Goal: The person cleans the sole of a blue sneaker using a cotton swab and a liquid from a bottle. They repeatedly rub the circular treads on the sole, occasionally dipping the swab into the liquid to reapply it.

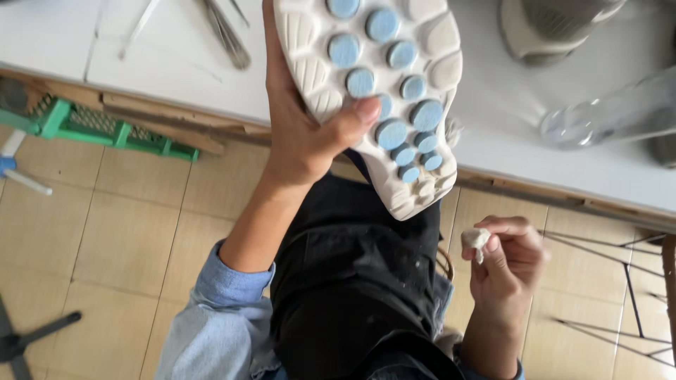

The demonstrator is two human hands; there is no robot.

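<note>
The left hand (303,134) holds a shoe (380,98) sole-up in the upper middle of the frame, above the table (507,105) edge, its fingers wrapped round the far side and the thumb pressed onto the tread. The right hand (510,257), low at the right, has its fingers closed on a small crumpled white wad (477,241), pinched between thumb and forefinger, well apart from the shoe.

The hold on the shoe looks one-sided: the thumb bears on only a few studs, so I judge that a firm rub on the heel end could twist the shoe out of the grasp and drop it onto the dark apron (352,281) or the tiled floor (127,232). The wad is small, so it could slip from the pinch.

The sole is off-white, moulded rubber or foam, matt and a little grubby, with ribbed patches along its edges and round pale-blue studs in rows down its middle. The table is white and smooth, with scuffs. A clear plastic bottle (612,112) lies on it at the right, thin metal tools (225,32) at the upper left, and another grey shoe (549,28) at the top.
</note>
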